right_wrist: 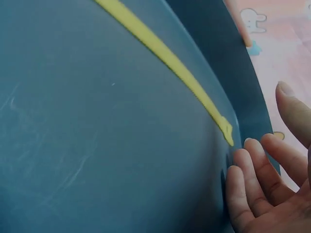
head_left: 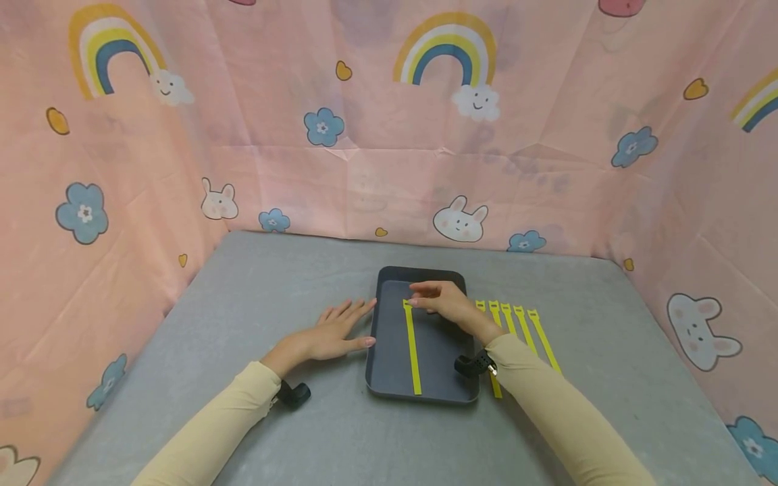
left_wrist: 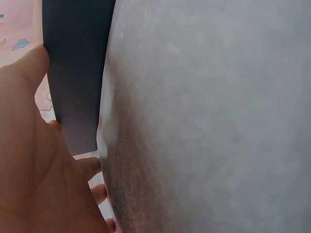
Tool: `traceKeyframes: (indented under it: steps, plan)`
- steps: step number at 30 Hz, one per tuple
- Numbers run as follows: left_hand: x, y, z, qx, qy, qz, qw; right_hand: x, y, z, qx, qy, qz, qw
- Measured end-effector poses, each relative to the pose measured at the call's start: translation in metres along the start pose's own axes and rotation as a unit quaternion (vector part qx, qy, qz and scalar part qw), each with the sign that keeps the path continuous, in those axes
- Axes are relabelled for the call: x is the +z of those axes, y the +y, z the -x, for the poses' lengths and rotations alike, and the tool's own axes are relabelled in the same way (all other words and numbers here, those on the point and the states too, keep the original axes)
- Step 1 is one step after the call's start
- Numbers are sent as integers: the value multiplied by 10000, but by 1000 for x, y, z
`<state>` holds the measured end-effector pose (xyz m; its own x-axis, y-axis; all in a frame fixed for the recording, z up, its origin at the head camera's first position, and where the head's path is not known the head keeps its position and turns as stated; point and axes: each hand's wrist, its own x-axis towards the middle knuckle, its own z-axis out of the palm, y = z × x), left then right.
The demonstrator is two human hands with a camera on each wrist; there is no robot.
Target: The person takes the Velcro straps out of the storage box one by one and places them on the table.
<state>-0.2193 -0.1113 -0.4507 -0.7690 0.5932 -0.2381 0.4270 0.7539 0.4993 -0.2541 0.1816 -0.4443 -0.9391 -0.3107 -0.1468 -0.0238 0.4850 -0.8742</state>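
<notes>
A yellow cable strap (head_left: 412, 347) with a slotted head lies lengthwise in a dark grey rectangular tray (head_left: 389, 364), left of its middle. My right hand (head_left: 446, 302) hovers over the tray's far part, fingertips near the strap's head. In the right wrist view, thumb and fingers stand apart with nothing between them, and the strap (right_wrist: 165, 56) lies flat on the tray floor. My left hand (head_left: 333, 334) is spread beside the tray's left side, its thumb and fingertips right at the rim. The left wrist view shows the tray's outer wall (left_wrist: 77, 73) beside that hand.
Several more yellow straps (head_left: 545, 339) lie side by side on the grey table (head_left: 292, 270), right of the tray and partly hidden by my right forearm. A pink patterned cloth (head_left: 377, 182) hangs round the back and sides. Each wrist wears a black camera band (head_left: 474, 364).
</notes>
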Motion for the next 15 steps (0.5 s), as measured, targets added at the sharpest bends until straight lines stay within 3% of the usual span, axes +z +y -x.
traceKeyframes:
  steps: [15]
  plan:
    - [-1,0,1,57,11,68,10000,7,4,-3,-70,158,331,9993]
